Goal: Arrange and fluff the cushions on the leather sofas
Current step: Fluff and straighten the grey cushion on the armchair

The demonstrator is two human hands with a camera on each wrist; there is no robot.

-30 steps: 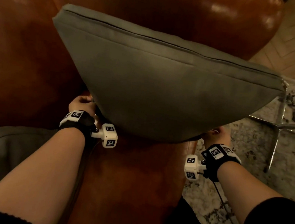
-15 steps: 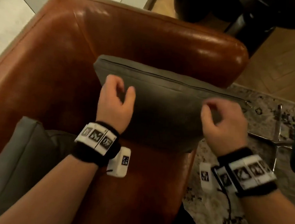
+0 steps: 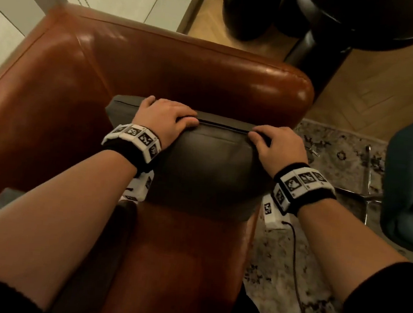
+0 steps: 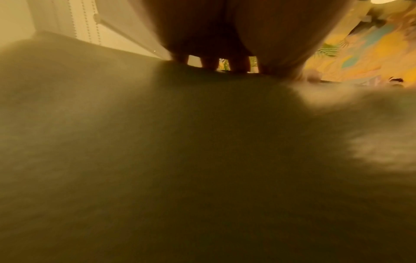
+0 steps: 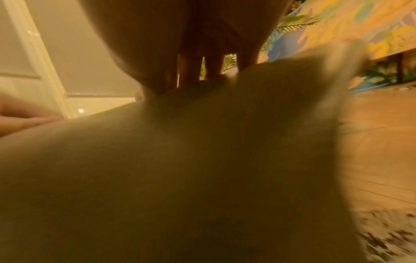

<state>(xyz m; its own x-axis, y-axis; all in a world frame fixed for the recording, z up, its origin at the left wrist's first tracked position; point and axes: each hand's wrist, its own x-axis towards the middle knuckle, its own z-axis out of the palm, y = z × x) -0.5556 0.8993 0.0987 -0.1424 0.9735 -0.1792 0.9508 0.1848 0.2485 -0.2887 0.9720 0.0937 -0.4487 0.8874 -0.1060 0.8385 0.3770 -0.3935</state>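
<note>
head view: a dark grey cushion [image 3: 206, 171] is stood on edge on the seat of a brown leather sofa [image 3: 64, 89], in the corner by the rounded armrest. the left hand [image 3: 165, 120] is laid palm-down over the top edge's left part, fingers fairly straight and draped across the seam. the right hand [image 3: 280, 147] is laid the same way on the right part of that edge, thumb pointed inward. both grips are seen as released, flat and pressing on the cushion, nothing pinched. the cushion's front face is bulged out below and between the two hands. marker bands are worn on both wrists. behind the left forearm a second grey cushion [image 3: 4, 201] is partly seen on the seat. right of the right hand a patterned rug [image 3: 345, 153] and a teal chair [image 3: 407, 189] are seen; beyond the hands, wood flooring and a dark round base.

left wrist view: heavily blurred. the cushion [image 4: 180, 160] fills the frame under the hand [image 4: 225, 35]; straight fingers [image 4: 209, 62] are set over its far edge, light shown between them.

right wrist view: also blurred. the cushion [image 5: 180, 169] lies beneath the hand [image 5: 191, 35], fingers [image 5: 213, 69] extended onto its top edge. the other hand [image 5: 20, 113] is seen at the left border, resting on the same cushion.
</note>
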